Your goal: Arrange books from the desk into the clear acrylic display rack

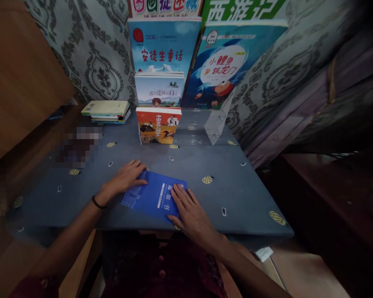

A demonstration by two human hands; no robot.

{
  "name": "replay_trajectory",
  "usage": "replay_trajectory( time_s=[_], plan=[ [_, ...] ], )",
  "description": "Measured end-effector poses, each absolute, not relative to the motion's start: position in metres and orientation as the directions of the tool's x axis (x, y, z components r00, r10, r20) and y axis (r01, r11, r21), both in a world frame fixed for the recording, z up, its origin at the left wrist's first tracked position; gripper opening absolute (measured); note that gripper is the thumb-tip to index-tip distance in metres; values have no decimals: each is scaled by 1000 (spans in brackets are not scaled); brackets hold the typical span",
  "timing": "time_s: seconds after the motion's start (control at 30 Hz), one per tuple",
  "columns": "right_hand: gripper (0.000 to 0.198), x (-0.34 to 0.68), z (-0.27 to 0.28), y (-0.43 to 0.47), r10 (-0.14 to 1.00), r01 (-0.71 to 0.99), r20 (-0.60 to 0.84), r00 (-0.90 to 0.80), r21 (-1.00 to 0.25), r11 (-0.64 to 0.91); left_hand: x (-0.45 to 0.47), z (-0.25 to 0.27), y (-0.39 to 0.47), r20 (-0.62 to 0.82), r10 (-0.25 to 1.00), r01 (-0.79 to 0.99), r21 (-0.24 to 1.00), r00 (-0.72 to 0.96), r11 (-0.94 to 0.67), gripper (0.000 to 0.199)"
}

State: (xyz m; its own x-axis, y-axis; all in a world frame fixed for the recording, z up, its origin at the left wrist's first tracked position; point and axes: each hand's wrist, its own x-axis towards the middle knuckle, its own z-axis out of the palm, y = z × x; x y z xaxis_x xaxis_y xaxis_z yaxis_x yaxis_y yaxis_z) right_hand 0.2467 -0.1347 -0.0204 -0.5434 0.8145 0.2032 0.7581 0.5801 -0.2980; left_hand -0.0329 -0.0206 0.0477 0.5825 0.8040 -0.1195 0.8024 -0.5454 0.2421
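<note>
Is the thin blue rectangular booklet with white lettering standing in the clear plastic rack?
No, the booklet lies on the grey pineapple-print tabletop, between the left hand and right hand.

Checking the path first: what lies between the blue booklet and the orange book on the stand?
In the head view, only the patterned tablecloth shows between the blue booklet and the orange book.

Readable text, all Chinese. Blue booklet (150,192) by the desk's (236,198) near edge: 通知书; small print illegible. Clear rack (215,124) toward far edge, left column, bottom up: orange book (158,127) 中国古代, rest unclear; white-and-blue book (160,92) 遇见更棒的自己; sky-blue book (164,47) 安徒生童话; top-left book (166,9) 捉迷藏, tops cropped. Right column: teal book (223,68) 小鲤鱼跳龙门; green book (245,10) 西游记.
</note>
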Motion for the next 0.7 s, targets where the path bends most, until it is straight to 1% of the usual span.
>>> replay_trajectory(
  time_s=[0.1, 0.23, 0.33, 0.4, 0.47, 0.57, 0.63, 0.7],
  plan=[
    [78, 263, -22, -140, 811, 755, 208, -547, -296, 585, -33, 47, -12, -138, 806, 805, 263, 576, -531, 37],
    [77, 273, -14, -140, 814, 755, 146, -562, -311, 577, -33, 45, -3, -167, 792, 798, 281, 587, -533, 40],
    [76, 278, -6, -140, 819, 748, 101, -564, -357, 559, -36, 47, -3, -207, 780, 789, 349, 591, -505, 38],
    [77, 281, -3, -143, 834, 741, 89, -544, -414, 528, -39, 47, -5, -229, 782, 780, 433, 580, -452, 34],
    [75, 283, -1, -146, 863, 729, 99, -496, -492, 476, -43, 46, -6, -223, 780, 744, 531, 584, -406, 30],
    [64, 285, -4, -148, 921, 682, 140, -364, -633, 366, -50, 39, -6, -160, 798, 655, 673, 582, -343, 27],
    [57, 283, -7, -143, 956, 618, 158, -249, -734, 282, -55, 33, -7, -114, 844, 603, 750, 523, -272, 29],
    [55, 279, -13, -134, 978, 513, 151, -141, -834, 203, -59, 28, -10, -102, 895, 546, 820, 435, -172, 31]
  ],
)
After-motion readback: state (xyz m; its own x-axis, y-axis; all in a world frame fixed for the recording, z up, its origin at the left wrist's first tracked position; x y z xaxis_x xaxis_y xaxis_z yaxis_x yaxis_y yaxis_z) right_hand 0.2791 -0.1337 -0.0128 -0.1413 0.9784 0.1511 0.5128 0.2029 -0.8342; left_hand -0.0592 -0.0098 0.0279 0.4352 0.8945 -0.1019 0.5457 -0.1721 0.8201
